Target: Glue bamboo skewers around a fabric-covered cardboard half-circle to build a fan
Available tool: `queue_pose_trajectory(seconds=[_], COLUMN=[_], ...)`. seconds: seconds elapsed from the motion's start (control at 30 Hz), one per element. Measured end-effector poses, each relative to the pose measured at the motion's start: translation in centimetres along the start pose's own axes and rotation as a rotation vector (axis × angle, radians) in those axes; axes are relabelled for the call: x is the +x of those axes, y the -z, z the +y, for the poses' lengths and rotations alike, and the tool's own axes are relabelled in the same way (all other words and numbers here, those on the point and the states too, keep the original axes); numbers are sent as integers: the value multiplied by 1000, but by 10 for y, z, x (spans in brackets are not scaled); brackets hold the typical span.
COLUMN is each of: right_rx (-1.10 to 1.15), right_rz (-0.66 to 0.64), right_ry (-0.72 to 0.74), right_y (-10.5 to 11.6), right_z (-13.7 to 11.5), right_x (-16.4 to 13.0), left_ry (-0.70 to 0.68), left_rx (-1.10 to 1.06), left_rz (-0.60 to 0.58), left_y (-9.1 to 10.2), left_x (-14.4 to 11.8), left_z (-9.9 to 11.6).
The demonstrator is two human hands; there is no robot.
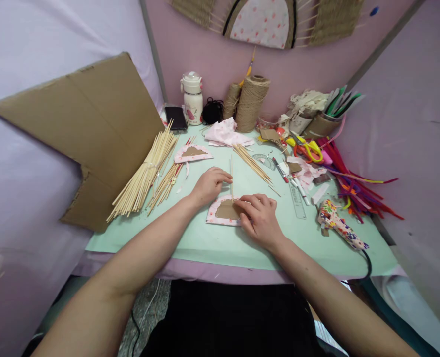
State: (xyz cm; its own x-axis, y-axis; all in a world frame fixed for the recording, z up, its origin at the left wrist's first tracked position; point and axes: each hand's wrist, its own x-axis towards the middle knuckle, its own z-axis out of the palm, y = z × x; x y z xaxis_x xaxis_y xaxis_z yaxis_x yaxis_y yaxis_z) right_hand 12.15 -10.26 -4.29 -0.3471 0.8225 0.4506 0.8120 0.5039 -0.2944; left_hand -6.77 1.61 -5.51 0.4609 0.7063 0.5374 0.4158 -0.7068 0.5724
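In front of me lies a cardboard half-circle (pixel 225 210) edged with pink-spotted white fabric, its bare brown middle facing up. A thin wooden stick (pixel 232 171) stretches away from its curved top edge. My left hand (pixel 211 186) is curled beside the stick, with thumb and fingertips at it. My right hand (pixel 259 218) rests over the right side of the half-circle and hides that part. Its fingertips press at the stick's lower end. A second fabric-edged half-circle (pixel 193 152) lies farther back on the left.
Bundled wooden sticks (pixel 145 173) and a large cardboard sheet (pixel 93 134) are at left. Loose sticks (pixel 253 162), scissors (pixel 309 148), a ruler (pixel 297 201) and a patterned glue gun (pixel 341 225) lie rightward. A bottle (pixel 193 101) and twine spools (pixel 252 104) stand behind.
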Motion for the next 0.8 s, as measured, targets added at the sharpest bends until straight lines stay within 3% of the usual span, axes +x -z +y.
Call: queue_pose_trajectory(seconds=[0.47,0.8], right_rx=[-63,-42], right_rz=[-80,-106], right_ry=[7,-6], right_y=[-1,-2], right_z=[-2,-1], right_x=[1,0], left_ry=[-68,-39], left_rx=[99,119], left_rz=[-70,-107], left_y=[-4,-3], left_x=[-1,-2], left_z=[-2,0])
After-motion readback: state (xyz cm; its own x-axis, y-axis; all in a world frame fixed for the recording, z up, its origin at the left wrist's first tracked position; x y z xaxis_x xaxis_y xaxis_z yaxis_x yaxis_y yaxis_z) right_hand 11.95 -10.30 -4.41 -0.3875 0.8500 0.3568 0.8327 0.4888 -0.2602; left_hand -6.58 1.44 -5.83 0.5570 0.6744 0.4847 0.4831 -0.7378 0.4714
